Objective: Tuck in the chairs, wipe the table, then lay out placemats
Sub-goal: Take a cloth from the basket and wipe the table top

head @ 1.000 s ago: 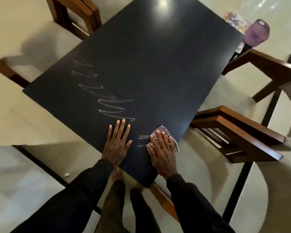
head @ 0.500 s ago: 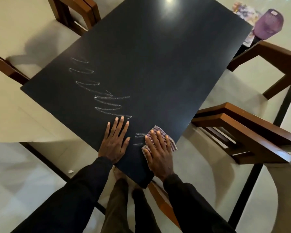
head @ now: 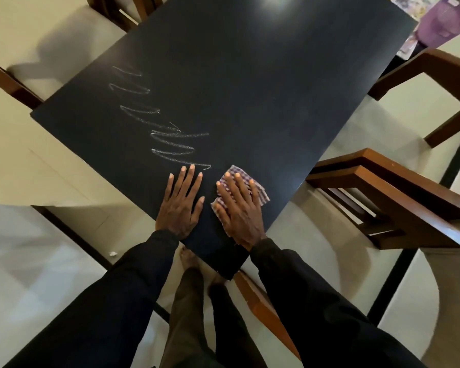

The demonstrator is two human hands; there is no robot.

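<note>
Obs. Wipe step in progress at the 6 o'clock corner of the dark table [head: 250, 75].

Right hand [head: 239, 208]: lies flat on the checked cloth [head: 259, 193], fingers straight and a little apart, palm pressing it to the tabletop. It does not pinch or bunch the cloth, whose edges show at 12 and 3 o'clock of the hand.

Left hand [head: 179, 205]: just beside it at 9 o'clock, fingers spread, flat on the bare surface. It holds nothing and looks to be bracing.

Change: half a second ago, two short white strokes lay in the gap between the hands. They are now gone and the strip reads clean. The cloth has shifted slightly toward 9 o'clock, over where they were. The left hand has not moved on the table.

Remaining: the long white zigzag [head: 170, 144] is untouched. It runs from the left fingertips toward 10 o'clock, about halfway up the table.

Chairs: the one at 3 o'clock [head: 383, 187] stands close to the table edge. Another at 1 o'clock [head: 449, 73] stands angled and apart, so it may need checking.

Judgement: wiping has only begun, and most of the marks are still ahead. The next pass probably goes toward 10 o'clock, and the braced left hand would need to move clear. Placemats are not yet laid, and I cannot identify any in view.
</note>
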